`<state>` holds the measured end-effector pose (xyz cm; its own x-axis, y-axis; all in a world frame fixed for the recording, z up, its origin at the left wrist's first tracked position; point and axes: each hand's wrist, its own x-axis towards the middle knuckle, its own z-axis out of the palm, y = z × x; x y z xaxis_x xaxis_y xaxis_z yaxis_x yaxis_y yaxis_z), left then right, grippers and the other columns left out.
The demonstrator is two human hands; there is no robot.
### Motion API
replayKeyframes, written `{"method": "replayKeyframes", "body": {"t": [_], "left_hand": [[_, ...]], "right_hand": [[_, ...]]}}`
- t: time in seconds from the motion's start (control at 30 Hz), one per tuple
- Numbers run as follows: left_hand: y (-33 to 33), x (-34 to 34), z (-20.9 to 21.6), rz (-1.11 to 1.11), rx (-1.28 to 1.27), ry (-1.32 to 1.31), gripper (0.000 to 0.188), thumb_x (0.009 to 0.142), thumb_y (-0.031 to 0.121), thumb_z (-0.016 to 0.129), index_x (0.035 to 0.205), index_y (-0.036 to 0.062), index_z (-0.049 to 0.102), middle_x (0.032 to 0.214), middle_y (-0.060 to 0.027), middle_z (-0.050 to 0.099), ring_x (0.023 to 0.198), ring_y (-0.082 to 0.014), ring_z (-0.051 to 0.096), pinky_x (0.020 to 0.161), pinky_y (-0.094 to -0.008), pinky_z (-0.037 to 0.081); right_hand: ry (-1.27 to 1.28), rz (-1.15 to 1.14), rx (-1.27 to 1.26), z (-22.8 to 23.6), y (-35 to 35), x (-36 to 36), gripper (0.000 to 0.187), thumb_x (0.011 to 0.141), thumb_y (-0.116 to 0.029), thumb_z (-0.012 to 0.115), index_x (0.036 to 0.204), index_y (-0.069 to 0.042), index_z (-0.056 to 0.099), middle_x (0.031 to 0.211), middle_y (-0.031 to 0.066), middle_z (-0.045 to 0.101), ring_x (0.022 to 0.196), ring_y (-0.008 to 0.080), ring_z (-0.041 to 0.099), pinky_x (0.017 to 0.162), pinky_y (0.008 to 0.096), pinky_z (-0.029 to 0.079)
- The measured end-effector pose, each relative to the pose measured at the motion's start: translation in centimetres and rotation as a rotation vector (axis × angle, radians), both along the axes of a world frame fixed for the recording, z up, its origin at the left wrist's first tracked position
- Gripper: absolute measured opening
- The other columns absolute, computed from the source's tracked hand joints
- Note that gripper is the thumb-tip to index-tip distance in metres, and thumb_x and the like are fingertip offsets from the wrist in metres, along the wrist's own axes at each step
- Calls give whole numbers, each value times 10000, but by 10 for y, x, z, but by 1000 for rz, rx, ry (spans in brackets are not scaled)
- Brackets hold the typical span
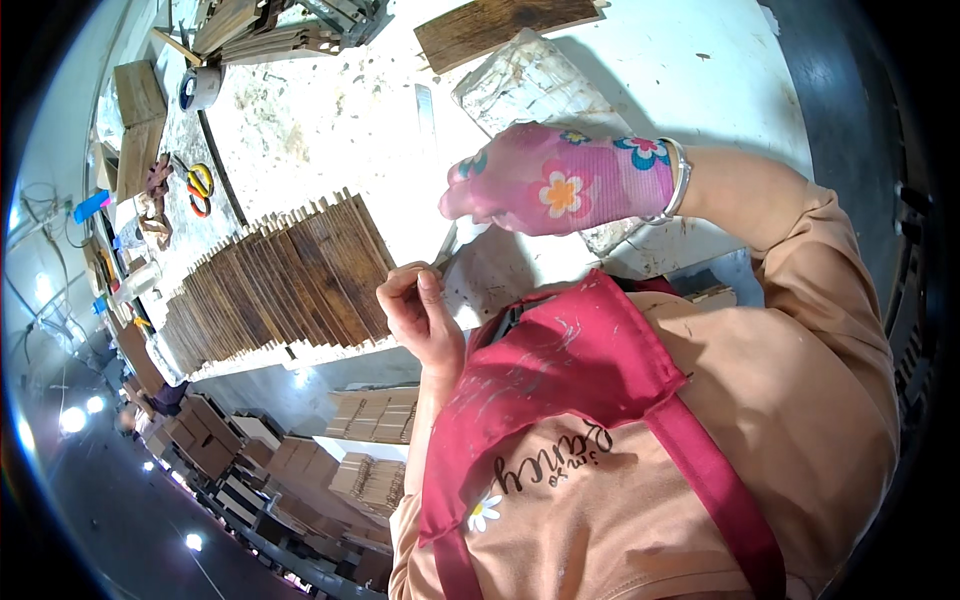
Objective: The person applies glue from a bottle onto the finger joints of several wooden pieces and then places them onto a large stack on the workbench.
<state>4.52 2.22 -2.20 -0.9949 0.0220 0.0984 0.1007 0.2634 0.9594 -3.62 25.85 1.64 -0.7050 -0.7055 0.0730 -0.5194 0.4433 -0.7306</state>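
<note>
My left hand (422, 308), bare, is closed in a pinch at the table's near edge; what its fingers hold, if anything, cannot be made out. Just above and to its right, my right hand (550, 182) wears a pink flowered glove and is curled closed. A thin, dark-edged piece (450, 248) shows between the two hands, too small to name. Left of my hands lies a long row of overlapping dark brown wooden boards (290, 280). Beyond my right hand rests a whitish, stained slab (535, 85), partly hidden by the glove.
A brown wooden board (500, 32) lies at the far side. Scissors with yellow and red handles (200, 190), a tape roll (200, 88) and stacked wood pieces (265, 40) are at the left. A narrow pale strip (426, 115) lies mid-table. Stacked cartons (300, 470) stand below the table.
</note>
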Motion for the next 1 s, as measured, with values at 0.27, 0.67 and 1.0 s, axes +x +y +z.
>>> {"method": "replayKeyframes", "body": {"t": [0.27, 0.67, 1.0], "left_hand": [[3, 0, -2, -30, -102, -9, 95, 960, 55, 544, 991, 19, 461, 938, -92, 581, 776, -112, 528, 707, -236, 440], [5, -4, -5, -61, -125, 23, 88, 948, 15, 547, 988, 11, 469, 915, -83, 561, 784, -117, 505, 734, -239, 434], [8, -6, -1, -56, -185, 30, 78, 927, -29, 558, 957, 4, 493, 906, -60, 537, 794, -105, 466, 751, -218, 399]], "right_hand": [[-102, -61, -128, 0, 10, 2, 187, 878, -156, 593, 1019, -40, 635, 896, 154, 662, 889, 333, 644, 771, 423, 509], [-73, -36, -113, -8, 4, -1, 146, 835, -79, 574, 971, -29, 589, 802, 152, 636, 785, 338, 634, 697, 414, 496], [-125, -67, -11, -7, 5, -2, 195, 869, -102, 560, 1049, -36, 593, 924, 124, 648, 853, 310, 639, 746, 404, 495]]}}
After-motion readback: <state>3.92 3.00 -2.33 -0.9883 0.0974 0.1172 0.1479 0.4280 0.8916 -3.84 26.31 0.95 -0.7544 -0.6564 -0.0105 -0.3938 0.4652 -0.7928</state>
